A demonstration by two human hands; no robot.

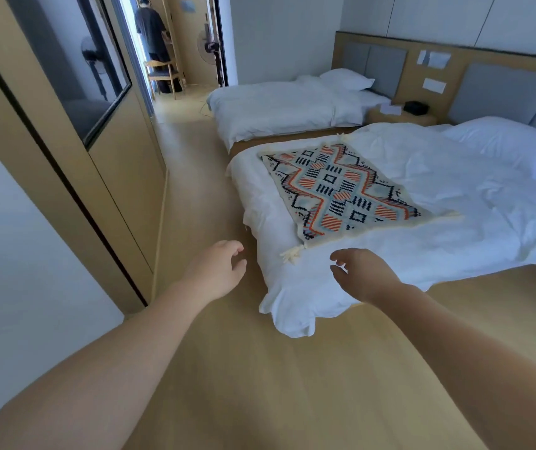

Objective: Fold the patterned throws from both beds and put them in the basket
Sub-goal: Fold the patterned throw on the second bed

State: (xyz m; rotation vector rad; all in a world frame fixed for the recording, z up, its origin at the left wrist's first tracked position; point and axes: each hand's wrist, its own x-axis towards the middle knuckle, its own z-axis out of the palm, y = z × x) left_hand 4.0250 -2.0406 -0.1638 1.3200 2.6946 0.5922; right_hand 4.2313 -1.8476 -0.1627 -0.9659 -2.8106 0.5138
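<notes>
A patterned throw (341, 190) with orange, black and pale blue diamonds and cream tassels lies flat on the foot of the near bed (455, 228), which has a white duvet. My left hand (218, 271) hovers over the floor just left of the bed's corner, fingers apart and empty. My right hand (364, 274) is over the duvet's near edge, a little below the throw's tasselled corner (292, 254), fingers apart, touching nothing. The far bed (279, 108) shows only white bedding. No basket is in view.
A wood-panelled wall with a dark window (97, 76) runs along the left. Between the beds stands a nightstand (403, 116) with a black object. In the doorway beyond, a person (151, 30) stands behind a wooden chair (162, 74), beside a fan (208, 47). Wooden floor surrounds me.
</notes>
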